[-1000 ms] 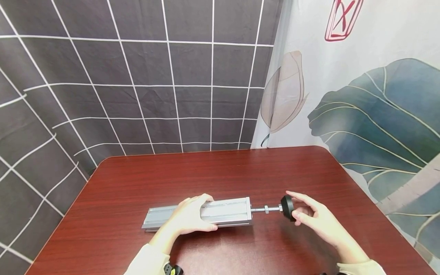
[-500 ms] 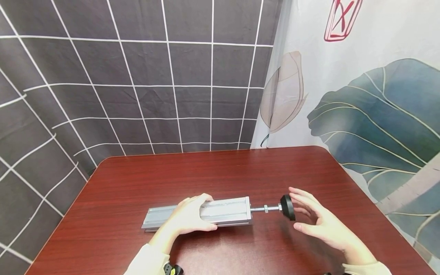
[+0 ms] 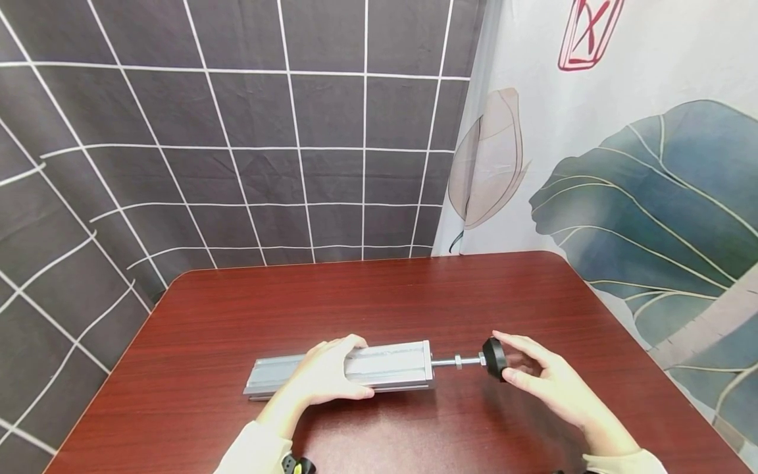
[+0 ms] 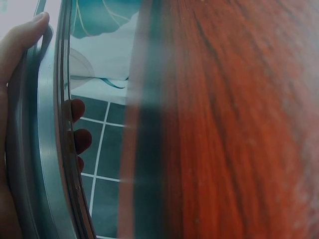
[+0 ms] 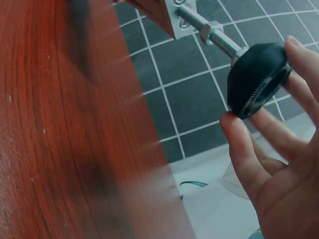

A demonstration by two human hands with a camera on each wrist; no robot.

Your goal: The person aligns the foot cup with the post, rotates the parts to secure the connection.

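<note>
My left hand grips a silver aluminium profile across its middle, thumb on the near side and fingers over the far side. In the left wrist view, fingertips show past the profile's edge. From the profile's right end sticks a threaded rod with a hex nut partway along. A black round levelling foot sits at the rod's tip. My right hand pinches the foot's rim between thumb and fingers. The right wrist view shows the foot's hollow underside facing my palm.
Both hands work over a reddish-brown wooden table. Behind it hangs a dark grey curtain with white grid lines. A white curtain with leaf prints hangs at the right.
Half a second ago my right hand's fingers were spread, with the thumb off the foot; now thumb and fingers have closed back onto its rim. The left hand and the profile stay put.
</note>
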